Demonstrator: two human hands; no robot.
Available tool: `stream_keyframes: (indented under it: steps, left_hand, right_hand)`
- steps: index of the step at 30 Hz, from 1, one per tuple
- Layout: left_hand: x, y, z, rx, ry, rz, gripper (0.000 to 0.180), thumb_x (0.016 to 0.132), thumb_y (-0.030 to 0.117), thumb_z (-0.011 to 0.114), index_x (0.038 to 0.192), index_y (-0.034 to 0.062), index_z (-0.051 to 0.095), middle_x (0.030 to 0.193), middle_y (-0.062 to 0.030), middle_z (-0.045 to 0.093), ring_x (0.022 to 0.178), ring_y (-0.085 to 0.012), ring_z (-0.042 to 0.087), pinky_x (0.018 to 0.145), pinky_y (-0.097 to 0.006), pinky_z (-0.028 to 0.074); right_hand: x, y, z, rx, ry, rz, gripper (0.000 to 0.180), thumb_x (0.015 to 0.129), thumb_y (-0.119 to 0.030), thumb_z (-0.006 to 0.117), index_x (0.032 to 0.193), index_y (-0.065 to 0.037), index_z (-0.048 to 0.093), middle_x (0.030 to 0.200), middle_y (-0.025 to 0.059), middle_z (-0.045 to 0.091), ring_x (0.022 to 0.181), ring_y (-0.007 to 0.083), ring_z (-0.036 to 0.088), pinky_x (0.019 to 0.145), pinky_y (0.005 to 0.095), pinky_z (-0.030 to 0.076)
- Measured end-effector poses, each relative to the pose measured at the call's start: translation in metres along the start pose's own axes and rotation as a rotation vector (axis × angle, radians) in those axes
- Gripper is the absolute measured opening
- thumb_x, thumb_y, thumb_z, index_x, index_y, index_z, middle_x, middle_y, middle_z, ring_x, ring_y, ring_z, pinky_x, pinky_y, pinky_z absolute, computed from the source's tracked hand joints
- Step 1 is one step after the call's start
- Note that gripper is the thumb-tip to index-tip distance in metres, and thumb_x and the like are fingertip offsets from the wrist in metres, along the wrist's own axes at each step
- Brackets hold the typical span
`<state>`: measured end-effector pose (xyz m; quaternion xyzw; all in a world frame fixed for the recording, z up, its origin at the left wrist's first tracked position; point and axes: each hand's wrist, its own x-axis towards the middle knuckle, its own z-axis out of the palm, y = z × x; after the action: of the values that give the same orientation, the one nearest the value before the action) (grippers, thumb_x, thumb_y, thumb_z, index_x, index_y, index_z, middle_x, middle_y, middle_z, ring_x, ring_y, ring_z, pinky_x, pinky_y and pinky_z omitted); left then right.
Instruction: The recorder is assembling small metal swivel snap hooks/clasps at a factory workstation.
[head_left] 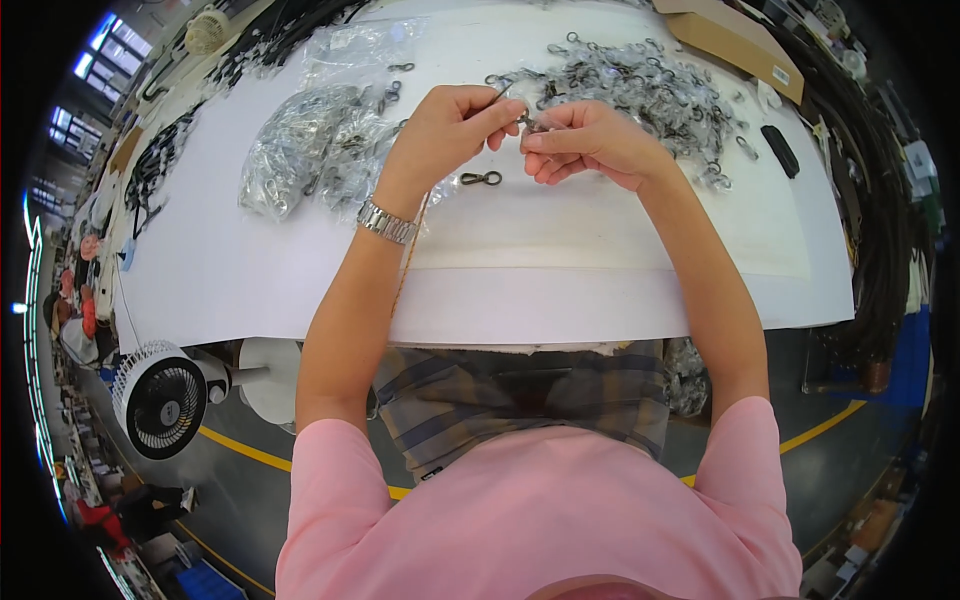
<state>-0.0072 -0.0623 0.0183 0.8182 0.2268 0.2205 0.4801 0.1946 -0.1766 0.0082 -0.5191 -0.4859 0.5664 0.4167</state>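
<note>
Over the white table, my left hand and my right hand meet fingertip to fingertip, both closed in a pinch. Between them is a small dark metal snap hook, partly hidden by the fingers. A thin dark pointed piece sticks up from behind my left thumb; its kind is unclear. Just below the hands lies a loose snap hook with a round ring end. Beyond my right hand spreads a heap of hooks in clear plastic wrappings.
Left of my hands lies a large clear plastic bag of wrapped pieces. A cardboard box and a black oblong object are at the right. Dark straps line the table's sides. A fan stands at the near left.
</note>
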Motion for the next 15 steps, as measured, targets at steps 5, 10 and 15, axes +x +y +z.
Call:
stream_keyframes:
  steps: [5, 10, 15]
  left_hand:
    - [0.000, 0.005, 0.012, -0.082, 0.069, -0.023, 0.028, 0.098, 0.027, 0.070, 0.082, 0.0037, 0.072, 0.063, 0.0038, 0.059, 0.052, -0.0015, 0.039, 0.047, -0.021, 0.027]
    - [-0.005, 0.006, 0.019, 0.193, 0.206, 0.158, 0.023, 0.097, 0.022, 0.070, 0.089, 0.0007, 0.073, 0.066, 0.0014, 0.062, 0.057, -0.0031, 0.044, 0.053, -0.022, 0.033]
    - [-0.009, 0.009, 0.029, 0.159, 0.297, 0.241, 0.017, 0.094, 0.015, 0.072, 0.093, -0.0021, 0.073, 0.069, 0.0008, 0.061, 0.061, -0.0046, 0.041, 0.055, -0.024, 0.034]
  right_hand:
    - [-0.006, 0.004, -0.001, -0.025, -0.053, 0.032, 0.029, 0.096, -0.031, 0.072, 0.105, -0.003, 0.073, 0.094, 0.0095, 0.077, 0.080, 0.0129, 0.073, 0.078, 0.0264, 0.059]
    - [-0.007, 0.008, 0.001, 0.077, -0.088, -0.007, 0.033, 0.100, -0.033, 0.068, 0.111, -0.002, 0.071, 0.097, 0.0104, 0.077, 0.080, 0.0131, 0.074, 0.077, 0.0264, 0.060]
    - [-0.007, 0.007, 0.003, 0.140, -0.022, -0.003, 0.030, 0.102, -0.032, 0.064, 0.110, -0.003, 0.070, 0.096, 0.0124, 0.076, 0.077, 0.0125, 0.073, 0.075, 0.0275, 0.060]
